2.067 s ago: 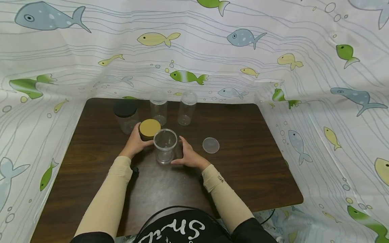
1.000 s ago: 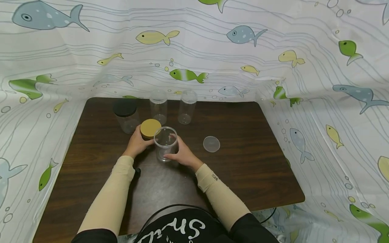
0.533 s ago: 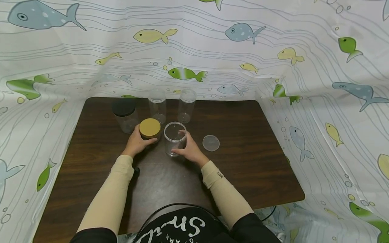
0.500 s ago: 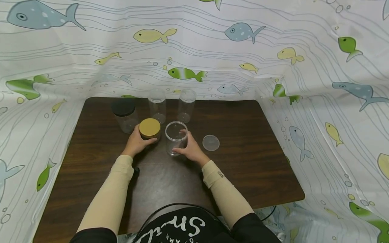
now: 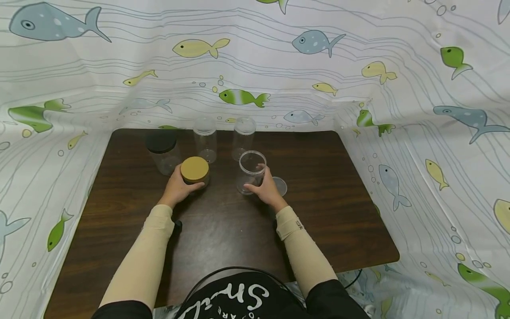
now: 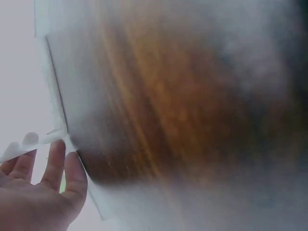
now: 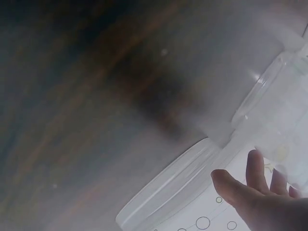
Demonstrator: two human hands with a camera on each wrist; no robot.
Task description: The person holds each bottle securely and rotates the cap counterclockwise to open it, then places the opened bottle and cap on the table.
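In the head view my left hand [image 5: 175, 188] grips the side of a squat jar with a gold lid [image 5: 195, 168], thumb at its front. To the right, my right hand [image 5: 268, 189] holds a clear, lidless jar [image 5: 244, 175] by its right side, its round mouth facing up. A flat, round translucent lid [image 5: 282, 186] lies partly hidden behind that hand. The left wrist view has the left hand [image 6: 43, 192] with spread fingers, its jar hard to make out. In the right wrist view, the right hand's fingers [image 7: 257, 171] are against clear plastic.
A clear jar with a black lid [image 5: 160, 142] stands at the back left of the brown table [image 5: 326, 221]. Two tall clear jars, one left [image 5: 205, 144] and one right [image 5: 244, 139], stand at the back. A fish-patterned sheet [image 5: 255, 57] surrounds the table.
My right hand closed round the clear jar and carried it rightward, away from the gold-lidded jar, so hand and jar now stand close to the flat lid. The left hand stays nearly in place.
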